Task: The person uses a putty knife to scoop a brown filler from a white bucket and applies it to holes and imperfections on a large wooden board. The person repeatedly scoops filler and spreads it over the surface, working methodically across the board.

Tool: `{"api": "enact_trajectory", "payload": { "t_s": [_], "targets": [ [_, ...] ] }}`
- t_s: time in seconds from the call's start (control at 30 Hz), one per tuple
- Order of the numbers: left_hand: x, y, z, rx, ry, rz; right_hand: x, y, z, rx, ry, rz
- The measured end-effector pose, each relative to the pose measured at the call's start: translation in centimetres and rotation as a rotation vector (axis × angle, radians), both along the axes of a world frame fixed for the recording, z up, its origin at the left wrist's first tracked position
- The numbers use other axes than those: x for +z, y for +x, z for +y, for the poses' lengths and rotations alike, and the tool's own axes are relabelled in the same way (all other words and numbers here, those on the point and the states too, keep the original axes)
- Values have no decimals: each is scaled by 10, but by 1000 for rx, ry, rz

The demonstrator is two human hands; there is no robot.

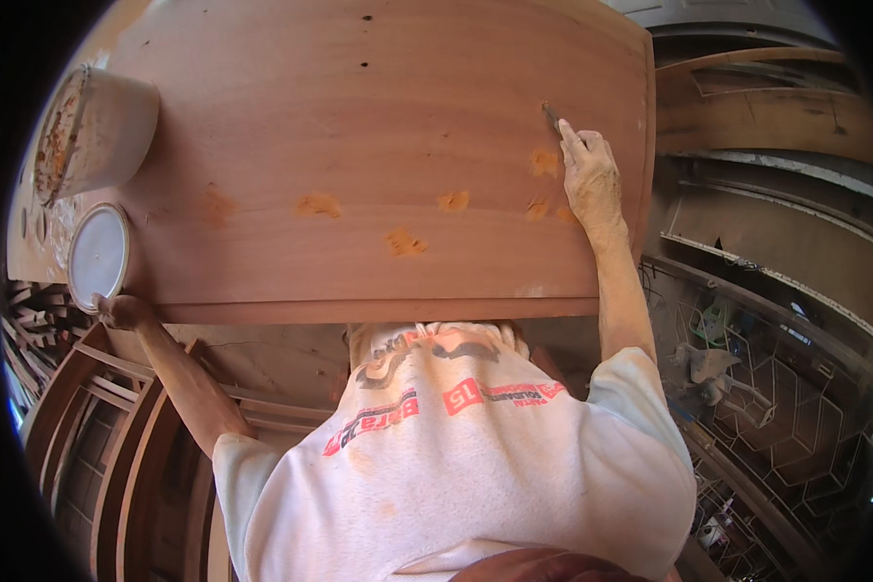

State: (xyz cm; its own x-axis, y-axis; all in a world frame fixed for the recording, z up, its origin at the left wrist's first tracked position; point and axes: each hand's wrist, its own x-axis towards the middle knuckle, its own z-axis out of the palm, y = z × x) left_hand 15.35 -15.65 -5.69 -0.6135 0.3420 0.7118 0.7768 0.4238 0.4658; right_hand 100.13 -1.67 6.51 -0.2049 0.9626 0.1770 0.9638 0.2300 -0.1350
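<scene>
My right hand (592,179) is closed around a small putty knife (552,116), most of its handle hidden in the fingers. The dark blade touches the reddish-brown wood panel (359,126) at a small orange spot near its right side. My left hand (124,311) grips the near edge of a round white lid (98,255) at the panel's left end. Whether this is a flat lid or a shallow tub, I cannot tell. Several orange filler patches (404,242) lie smeared across the near half of the panel. Two dark holes show farther back.
A whitish bucket (116,131) with orange-brown crust at its mouth lies tilted on the far left. Wooden frames (116,456) stand below left. Boards (786,116) and metal grille work (786,427) crowd the right, beyond the panel's edge.
</scene>
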Motion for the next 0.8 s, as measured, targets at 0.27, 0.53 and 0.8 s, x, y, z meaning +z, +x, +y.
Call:
{"api": "enact_trajectory", "payload": {
  "t_s": [0.27,0.53,0.8],
  "targets": [
    [-19,-6,13,8,-78,71,44,-1,-9,-64,-369,-356],
    [-23,-36,-9,72,-243,228,73,-15,7,64,-463,-359],
    [-23,-50,-10,51,-272,350,80,-16,35,84,-475,-395]
  ]
}}
